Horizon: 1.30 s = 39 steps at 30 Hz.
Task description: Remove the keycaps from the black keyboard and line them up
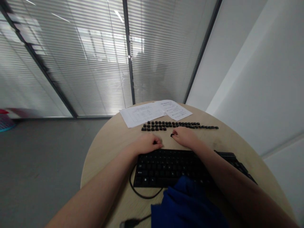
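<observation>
A black keyboard (163,167) lies across the near part of the round wooden table. Beyond it, small black keycaps (154,129) stand in several rows. My right hand (184,135) is just past the keyboard, pinching one loose black keycap (172,135) between thumb and finger, close to the rows. My left hand (148,143) rests at the keyboard's far left edge with its fingers curled in. Whether anything sits inside those curled fingers is hidden. My right forearm covers part of the keyboard's right side.
Printed paper sheets (142,114) lie at the table's (104,142) far edge. A black cable (144,197) loops left of the keyboard, with a plug (129,223) nearby. Blue cloth (185,205) overlaps the keyboard's near edge. Glass with blinds stands behind, and a white wall rises on the right.
</observation>
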### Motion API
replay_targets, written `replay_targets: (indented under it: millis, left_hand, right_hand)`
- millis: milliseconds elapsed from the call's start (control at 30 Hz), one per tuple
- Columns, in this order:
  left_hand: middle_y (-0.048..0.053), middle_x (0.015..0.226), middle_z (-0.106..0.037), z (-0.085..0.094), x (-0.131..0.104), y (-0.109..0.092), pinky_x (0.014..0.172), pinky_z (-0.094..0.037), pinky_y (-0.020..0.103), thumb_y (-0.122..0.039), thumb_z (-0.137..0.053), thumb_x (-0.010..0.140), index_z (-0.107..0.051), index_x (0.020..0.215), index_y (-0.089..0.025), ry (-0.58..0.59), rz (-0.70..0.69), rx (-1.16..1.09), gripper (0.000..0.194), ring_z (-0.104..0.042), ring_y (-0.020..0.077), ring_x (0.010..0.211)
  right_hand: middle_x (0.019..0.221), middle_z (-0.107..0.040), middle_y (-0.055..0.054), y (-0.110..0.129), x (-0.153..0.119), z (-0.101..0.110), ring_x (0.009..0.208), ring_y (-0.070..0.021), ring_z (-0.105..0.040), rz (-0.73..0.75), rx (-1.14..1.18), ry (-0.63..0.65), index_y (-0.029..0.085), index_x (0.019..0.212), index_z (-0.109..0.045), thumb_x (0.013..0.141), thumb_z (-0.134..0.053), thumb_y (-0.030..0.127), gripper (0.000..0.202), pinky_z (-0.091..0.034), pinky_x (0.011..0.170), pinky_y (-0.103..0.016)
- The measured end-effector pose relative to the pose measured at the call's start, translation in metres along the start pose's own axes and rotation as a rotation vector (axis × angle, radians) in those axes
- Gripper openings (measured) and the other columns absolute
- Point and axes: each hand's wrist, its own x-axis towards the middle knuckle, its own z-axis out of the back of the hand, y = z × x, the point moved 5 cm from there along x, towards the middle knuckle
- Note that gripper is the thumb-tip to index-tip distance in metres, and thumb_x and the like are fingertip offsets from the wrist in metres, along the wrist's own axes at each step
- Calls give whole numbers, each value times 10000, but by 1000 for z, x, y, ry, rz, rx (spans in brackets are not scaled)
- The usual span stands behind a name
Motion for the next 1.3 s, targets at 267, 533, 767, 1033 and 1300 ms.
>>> replay_targets:
  millis: [267, 533, 767, 1033, 1300]
  left_hand:
    - [15, 720, -688, -2, 1, 2, 611, -370, 271, -446, -555, 887, -730, 785, -202, 4, -6, -14, 317, -569, 152, 647]
    - [14, 751, -707, -1, 0, 1, 625, -377, 273, -452, -569, 881, -738, 810, -210, 14, 10, -26, 304, -582, 152, 665]
    - [6, 736, -702, -2, 1, 0, 610, -370, 269, -435, -572, 886, -744, 821, -214, 2, -32, -23, 288, -573, 149, 650]
    - [10, 760, -710, 0, -1, -3, 609, -368, 267, -434, -569, 889, -746, 831, -225, -4, -17, 13, 280, -566, 152, 659]
    - [21, 755, -704, -1, -1, -3, 614, -376, 281, -444, -571, 884, -742, 817, -220, -8, -17, 11, 290, -576, 165, 668]
  right_hand:
    - [1043, -737, -121, -6, 4, -7, 967, -255, -675, -12, 25, -20, 178, 1024, -725, 912, -554, 306, 241, -479, 823, -322]
    - [1061, -722, -71, -7, 5, -3, 988, -215, -648, 73, 102, -89, 195, 1045, -683, 861, -649, 263, 199, -456, 846, -295]
    - [936, -738, -41, -9, 8, -8, 873, -196, -661, 81, 115, -78, 208, 894, -699, 838, -638, 204, 83, -445, 747, -278]
    - [981, -737, -40, -8, 11, -10, 926, -202, -658, 65, 106, -113, 218, 944, -708, 885, -617, 249, 113, -447, 792, -285]
    - [1028, -735, -71, -12, 7, -4, 954, -215, -655, -18, 83, -150, 202, 935, -711, 902, -533, 194, 181, -455, 830, -302]
